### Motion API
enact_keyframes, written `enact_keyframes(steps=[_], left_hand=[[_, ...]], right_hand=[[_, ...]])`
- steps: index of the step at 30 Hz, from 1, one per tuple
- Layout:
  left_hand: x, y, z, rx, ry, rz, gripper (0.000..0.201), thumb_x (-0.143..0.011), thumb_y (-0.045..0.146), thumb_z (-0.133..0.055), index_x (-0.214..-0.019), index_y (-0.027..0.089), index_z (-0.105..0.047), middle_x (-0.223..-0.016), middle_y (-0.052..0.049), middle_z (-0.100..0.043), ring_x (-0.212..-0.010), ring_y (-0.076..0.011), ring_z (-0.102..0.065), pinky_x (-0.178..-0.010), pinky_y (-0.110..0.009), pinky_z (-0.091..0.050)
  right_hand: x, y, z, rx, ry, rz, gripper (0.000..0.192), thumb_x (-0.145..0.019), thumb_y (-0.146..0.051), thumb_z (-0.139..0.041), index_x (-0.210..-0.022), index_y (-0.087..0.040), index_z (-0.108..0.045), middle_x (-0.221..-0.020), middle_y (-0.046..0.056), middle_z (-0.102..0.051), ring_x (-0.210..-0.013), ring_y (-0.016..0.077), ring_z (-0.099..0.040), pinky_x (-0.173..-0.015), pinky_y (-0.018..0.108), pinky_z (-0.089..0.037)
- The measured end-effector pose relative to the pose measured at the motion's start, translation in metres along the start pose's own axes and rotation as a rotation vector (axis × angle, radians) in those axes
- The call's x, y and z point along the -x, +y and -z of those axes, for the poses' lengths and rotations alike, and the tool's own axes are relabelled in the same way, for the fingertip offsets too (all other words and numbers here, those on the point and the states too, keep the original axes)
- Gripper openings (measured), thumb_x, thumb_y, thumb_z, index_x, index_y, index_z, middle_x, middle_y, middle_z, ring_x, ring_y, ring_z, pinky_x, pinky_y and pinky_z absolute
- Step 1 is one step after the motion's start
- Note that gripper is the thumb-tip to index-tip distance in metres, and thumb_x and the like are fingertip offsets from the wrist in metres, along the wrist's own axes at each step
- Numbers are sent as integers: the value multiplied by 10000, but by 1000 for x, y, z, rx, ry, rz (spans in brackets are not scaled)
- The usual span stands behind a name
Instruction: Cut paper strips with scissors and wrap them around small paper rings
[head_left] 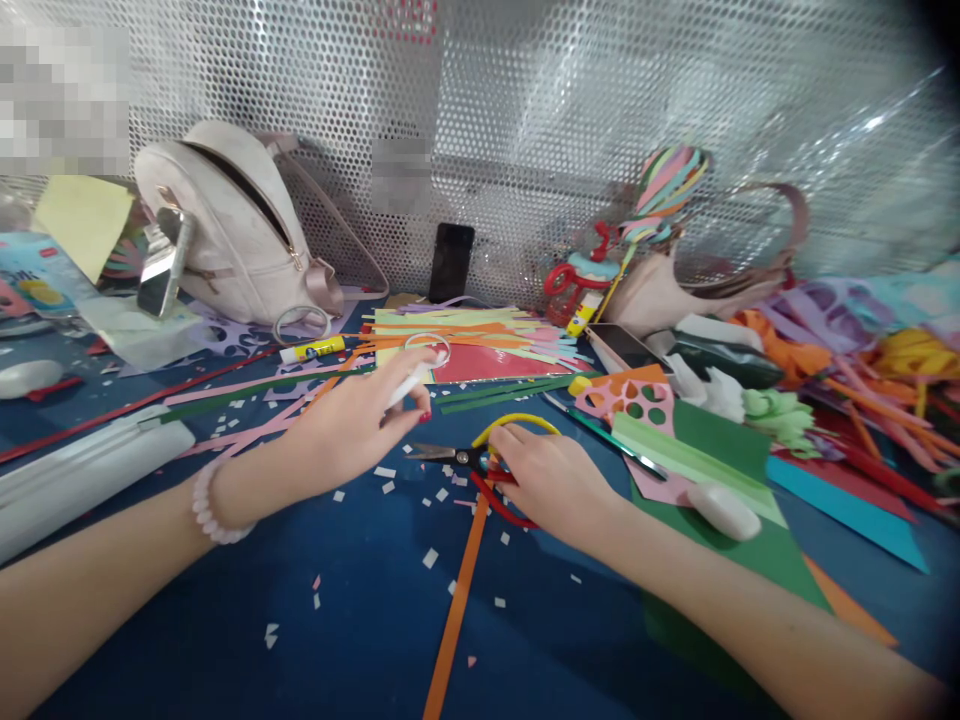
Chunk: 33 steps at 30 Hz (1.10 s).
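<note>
- The right hand [555, 470] has its fingers curled closely around the handles of the scissors [463, 457], one loop yellow and the other red; the blades point toward the left hand [352, 415] and look slightly parted.
- The left hand's grip is nearly closed, thumb and fingers pinching a white strip [406, 388] that seems to curl into a loop at the fingertips; from where I stand I can't tell whether it is paper or tape.
- The strip is held up over the middle of the bench [360, 640], a little beyond the blades and apart from them.
- I'd judge the step in hand to be trimming or handling that strip: the small white scraps [430, 558] scattered around the scissors suggest snipping, though nothing lies between the blades right now.
- To my eye, a cut here would call for bringing strip and blades together, with the left fingertips well out of their path.
- An orange strip [459, 600] runs from beneath the scissors toward the near edge, so the right hand would do well not to drag it.
- Beyond the hands lie a pile of coloured strips [465, 325] and a red sheet [487, 362], with a yellow glue stick [313, 349] off to the left.
</note>
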<state>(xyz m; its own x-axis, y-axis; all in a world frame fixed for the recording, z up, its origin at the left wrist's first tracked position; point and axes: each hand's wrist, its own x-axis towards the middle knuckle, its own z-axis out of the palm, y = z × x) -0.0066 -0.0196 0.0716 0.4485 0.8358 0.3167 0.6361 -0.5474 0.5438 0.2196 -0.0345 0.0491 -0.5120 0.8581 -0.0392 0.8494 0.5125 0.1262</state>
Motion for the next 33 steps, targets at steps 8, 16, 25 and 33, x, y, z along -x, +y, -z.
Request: enact_keyframes(steps=[8,16,25,33], left_hand=[[-12,-18,2,684,173,235,604,-739,187,-615,-1264,187,-315,-871,-14,-632,-610,-72,-527,-523,-175,-398],[-7,-14,-16,928,23,298,631,-743,195,-647,-1271,238,-304,-882,-2,-622,-551,-54,-467,-440,-164,-319],[-3,-6,-21,1114,-56,369,647,-723,107,-612,-1278,262,-317,-906,-2,-649,-493,-30,-429,-421,-158,-285],[0,-1,-23,1193,-38,378,541,-764,112,-599,-1231,238,-356,-890,-17,-650,-494,-29,-394,-437,-167,-277]], right_hand=[[-16,51,9,-10,13,-302,202,-828,-272,-434,-919,-159,-574,-921,103,-671,-846,242,-628,-646,297,-412],[-17,89,-3,49,-197,-370,299,-799,-354,-464,-743,-116,-636,-765,159,-661,-678,269,-635,-530,309,-404],[6,27,27,-91,-40,298,284,-795,-89,-457,-1029,-165,-600,-1062,98,-604,-1006,214,-533,-853,344,-391],[45,-56,19,-307,12,1035,109,-902,-213,-467,-888,-182,-570,-867,-28,-594,-753,115,-492,-626,256,-381]])
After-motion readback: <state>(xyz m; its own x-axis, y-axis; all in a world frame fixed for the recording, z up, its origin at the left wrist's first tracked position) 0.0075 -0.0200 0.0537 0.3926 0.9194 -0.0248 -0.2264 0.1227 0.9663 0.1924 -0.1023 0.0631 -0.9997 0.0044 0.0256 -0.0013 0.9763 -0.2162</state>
